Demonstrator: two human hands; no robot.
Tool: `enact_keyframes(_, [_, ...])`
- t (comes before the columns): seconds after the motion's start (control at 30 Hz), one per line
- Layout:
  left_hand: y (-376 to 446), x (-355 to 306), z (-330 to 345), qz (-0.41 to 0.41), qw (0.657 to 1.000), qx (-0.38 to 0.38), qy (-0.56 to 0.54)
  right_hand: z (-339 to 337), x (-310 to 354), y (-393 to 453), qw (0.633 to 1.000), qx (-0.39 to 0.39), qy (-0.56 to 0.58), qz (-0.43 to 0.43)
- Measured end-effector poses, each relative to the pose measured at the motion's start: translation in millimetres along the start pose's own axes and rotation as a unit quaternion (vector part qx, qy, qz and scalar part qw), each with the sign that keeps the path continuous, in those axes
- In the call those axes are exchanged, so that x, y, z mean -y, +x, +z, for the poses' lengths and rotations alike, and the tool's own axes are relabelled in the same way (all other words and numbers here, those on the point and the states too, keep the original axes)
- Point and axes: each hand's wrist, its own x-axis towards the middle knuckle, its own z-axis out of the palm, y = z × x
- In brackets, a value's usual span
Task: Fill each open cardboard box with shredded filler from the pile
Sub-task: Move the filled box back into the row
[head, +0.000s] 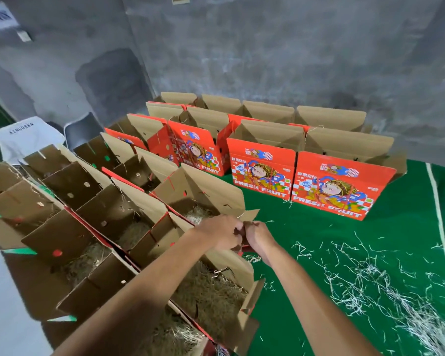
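Observation:
Several open cardboard boxes stand in rows on the left. The nearest box [247,301] holds brown shredded filler [211,291]. The one behind it [211,188] has a little pale filler [198,214] at its bottom. My left hand [221,232] and right hand [258,236] meet at the right end of that second box. Both have their fingers curled and pinch its small end flap [251,214] and red edge. What lies between the fingers is hidden. Loose white shredded filler [396,304] lies scattered on the green mat at the lower right.
Red "FRESH FRUIT" boxes [262,168] stand open in rows at the back on the green mat [319,253]. More brown boxes with filler [93,255] fill the left side. A white chair [26,140] and a grey chair [82,129] stand by the concrete wall.

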Motion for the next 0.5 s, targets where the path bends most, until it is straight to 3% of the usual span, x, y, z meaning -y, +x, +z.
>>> enact_keyframes(0.23, [9, 29, 3, -0.044, 0.991, -0.068, 0.103, 32, 22, 19, 0.998, 0.001, 0.051, 0.032])
enact_keyframes(0.33, [12, 40, 3, -0.065, 0.991, -0.081, 0.084, 45, 27, 28, 0.999, 0.014, 0.009, 0.046])
enact_keyframes(0.43, [13, 49, 4, -0.083, 0.987, -0.106, 0.086, 51, 29, 27, 0.995, 0.029, 0.049, 0.083])
enact_keyframes(0.5, [11, 52, 5, -0.082, 0.986, -0.127, 0.074, 51, 33, 18, 0.996, 0.038, 0.044, 0.064])
